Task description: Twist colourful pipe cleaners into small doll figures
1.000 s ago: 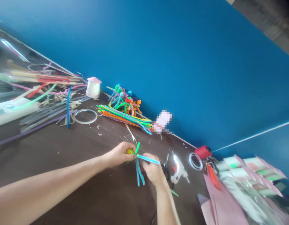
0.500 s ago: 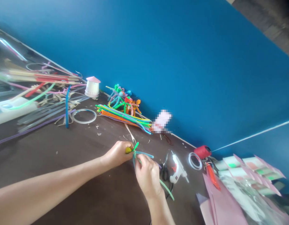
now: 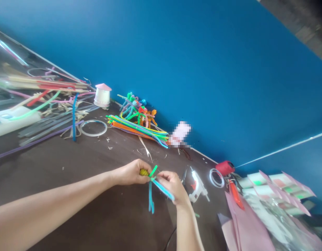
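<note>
My left hand (image 3: 136,172) is closed on a small pipe-cleaner figure, its yellow coiled part (image 3: 144,172) showing between the fingers. A green stem (image 3: 153,170) sticks up from the figure, and two blue limbs (image 3: 151,200) hang down or slant to the right. My right hand (image 3: 172,184) pinches the figure at its right side, beside the slanting blue limb. Behind the hands lies a bundle of coloured pipe cleaners (image 3: 137,129), with several finished-looking pipe-cleaner figures (image 3: 140,111) against the wall.
A white glue gun (image 3: 198,186) and partly hidden scissors (image 3: 185,174) lie right of my right hand. Farther right are white rings (image 3: 216,178), a red spool (image 3: 225,168) and pink sheets (image 3: 245,223). A white cup (image 3: 102,96) and piled strips stand at the left.
My right hand has shifted right and up, uncovering the blue limbs, which now spread apart. The green stem leans more to the right. My left hand keeps its hold.
</note>
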The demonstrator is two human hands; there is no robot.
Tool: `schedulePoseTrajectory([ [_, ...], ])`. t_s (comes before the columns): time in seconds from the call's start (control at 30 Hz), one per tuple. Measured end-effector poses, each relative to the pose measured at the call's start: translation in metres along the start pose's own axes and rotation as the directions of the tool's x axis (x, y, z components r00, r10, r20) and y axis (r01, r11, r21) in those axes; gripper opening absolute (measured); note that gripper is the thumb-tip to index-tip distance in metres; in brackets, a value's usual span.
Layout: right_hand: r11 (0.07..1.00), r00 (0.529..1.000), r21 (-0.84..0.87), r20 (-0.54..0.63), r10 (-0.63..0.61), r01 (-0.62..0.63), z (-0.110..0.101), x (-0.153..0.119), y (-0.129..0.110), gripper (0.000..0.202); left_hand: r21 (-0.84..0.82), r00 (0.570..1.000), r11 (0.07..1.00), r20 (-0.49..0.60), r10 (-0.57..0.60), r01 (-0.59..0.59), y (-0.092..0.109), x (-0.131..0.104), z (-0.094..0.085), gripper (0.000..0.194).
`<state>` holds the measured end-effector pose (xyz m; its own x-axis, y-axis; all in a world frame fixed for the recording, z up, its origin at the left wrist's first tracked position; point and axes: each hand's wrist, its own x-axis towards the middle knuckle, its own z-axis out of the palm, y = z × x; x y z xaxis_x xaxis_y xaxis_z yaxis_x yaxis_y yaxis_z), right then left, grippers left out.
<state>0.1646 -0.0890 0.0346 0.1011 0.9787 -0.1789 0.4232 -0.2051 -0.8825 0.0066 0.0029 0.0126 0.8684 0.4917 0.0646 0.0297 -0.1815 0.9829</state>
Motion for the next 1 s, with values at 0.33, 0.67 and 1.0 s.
schedulePoseTrajectory([
  [0.33, 0.946, 0.961, -0.253, -0.137, -0.242, 0.202, 0.021, 0.001, -0.004, 0.023, -0.122, 0.923, 0.986, -0.353, -0.154, 0.117, -0.009, 0.01, 0.004, 0.014],
  [0.67, 0.578, 0.883, -0.809, -0.19, -0.43, 0.108, 0.029, -0.011, -0.011, 0.018, 0.406, 0.927, 0.908, -0.371, 0.063, 0.101, -0.012, 0.005, 0.004, 0.012],
  [1.0, 0.949, 0.977, -0.28, -0.114, -0.18, 0.142, 0.005, -0.003, -0.005, 0.013, 0.329, 0.993, 0.937, 0.033, 0.113, -0.117, -0.008, 0.002, -0.002, 0.013],
])
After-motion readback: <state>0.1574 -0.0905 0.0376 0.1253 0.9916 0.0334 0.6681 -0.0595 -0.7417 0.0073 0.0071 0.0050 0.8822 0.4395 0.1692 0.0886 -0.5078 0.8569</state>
